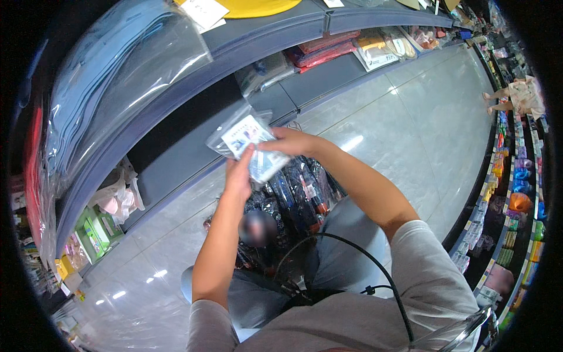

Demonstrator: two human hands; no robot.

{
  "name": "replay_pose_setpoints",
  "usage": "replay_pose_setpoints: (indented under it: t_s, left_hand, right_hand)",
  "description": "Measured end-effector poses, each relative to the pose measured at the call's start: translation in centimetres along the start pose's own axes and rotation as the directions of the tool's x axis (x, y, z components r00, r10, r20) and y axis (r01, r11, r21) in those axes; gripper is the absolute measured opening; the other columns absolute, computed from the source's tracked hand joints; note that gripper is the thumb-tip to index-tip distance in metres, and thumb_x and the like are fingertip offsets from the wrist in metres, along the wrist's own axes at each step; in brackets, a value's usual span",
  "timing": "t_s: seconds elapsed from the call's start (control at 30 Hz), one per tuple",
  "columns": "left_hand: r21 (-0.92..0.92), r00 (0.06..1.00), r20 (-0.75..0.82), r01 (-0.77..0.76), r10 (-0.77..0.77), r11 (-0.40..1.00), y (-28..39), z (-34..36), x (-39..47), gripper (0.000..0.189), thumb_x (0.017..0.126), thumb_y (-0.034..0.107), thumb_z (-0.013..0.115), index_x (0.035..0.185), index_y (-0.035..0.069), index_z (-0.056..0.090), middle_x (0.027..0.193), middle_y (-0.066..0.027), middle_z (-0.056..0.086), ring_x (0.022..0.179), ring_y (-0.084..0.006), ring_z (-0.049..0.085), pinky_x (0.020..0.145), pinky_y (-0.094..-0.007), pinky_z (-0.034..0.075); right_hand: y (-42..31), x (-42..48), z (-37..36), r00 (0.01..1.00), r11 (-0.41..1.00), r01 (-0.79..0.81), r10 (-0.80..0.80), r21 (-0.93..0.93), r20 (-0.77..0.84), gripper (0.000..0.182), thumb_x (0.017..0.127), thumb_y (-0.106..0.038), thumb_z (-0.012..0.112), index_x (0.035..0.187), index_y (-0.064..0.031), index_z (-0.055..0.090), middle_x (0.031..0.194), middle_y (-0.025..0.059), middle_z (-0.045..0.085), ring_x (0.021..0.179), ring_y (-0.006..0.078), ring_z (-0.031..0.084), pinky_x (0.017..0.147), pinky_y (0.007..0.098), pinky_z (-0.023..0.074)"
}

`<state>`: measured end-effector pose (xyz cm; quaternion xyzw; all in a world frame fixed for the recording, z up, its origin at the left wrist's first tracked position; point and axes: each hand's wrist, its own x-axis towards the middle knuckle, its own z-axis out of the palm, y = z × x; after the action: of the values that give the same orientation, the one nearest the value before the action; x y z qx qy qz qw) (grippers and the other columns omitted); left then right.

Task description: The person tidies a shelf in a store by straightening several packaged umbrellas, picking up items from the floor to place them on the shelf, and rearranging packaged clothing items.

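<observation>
Both hands hold one clear plastic packet (pixel 269 163) with a printed card and pale blue contents inside. My left hand (pixel 239 174) grips its lower left side, thumb on the front. My right hand (pixel 290 141) lies across its upper right side, fingers over the front. The packet's loose clear flap sticks out to the upper left, over the bottom shelf (pixel 189 132). Below the packet, between my knees, several dark items in clear plastic wrap (pixel 286 193) lie in a pile on the floor.
Light blue bagged goods (pixel 101 66) fill the upper shelf at left. Red packets (pixel 325 50) and a white-labelled packet (pixel 374 53) lie on the lower shelf. A green box (pixel 99 233) stands at lower left. A black cable (pixel 374 257) arcs before my body. Another person (pixel 525 97) is at far right.
</observation>
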<state>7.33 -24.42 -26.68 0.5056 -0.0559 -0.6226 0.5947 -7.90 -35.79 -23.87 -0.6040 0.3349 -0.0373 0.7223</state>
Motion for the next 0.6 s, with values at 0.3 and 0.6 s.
replay_pose_setpoints:
  t_s: [0.3,0.6]
  left_hand:
    - [0.21,0.948,-0.166,-0.236,0.273,0.949,7.4,-8.2,1.9,0.049,0.084,0.016,0.068,0.126,0.002,0.046,0.119,-0.0092,0.057,0.108,-0.0196,0.055,0.092,-0.0324,0.044]
    - [0.352,0.923,-0.208,-0.237,0.323,0.906,5.9,-11.8,3.0,0.056,0.086,0.021,0.067,0.131,0.0,0.04,0.127,-0.0101,0.052,0.113,-0.0212,0.052,0.095,-0.0339,0.042]
  right_hand:
    - [-4.4,8.6,-3.7,0.39,0.7,-0.267,-0.549,-0.662,-0.739,0.054,0.078,-0.051,0.062,0.103,-0.0037,0.06,0.096,0.0187,0.066,0.086,0.035,0.065,0.074,0.0435,0.0515]
    - [-5.1,12.3,-7.4,0.558,0.783,-0.133,-0.447,-0.608,-0.699,0.052,0.079,-0.045,0.061,0.113,-0.0056,0.06,0.106,0.0181,0.065,0.099,0.0363,0.062,0.084,0.0411,0.0504]
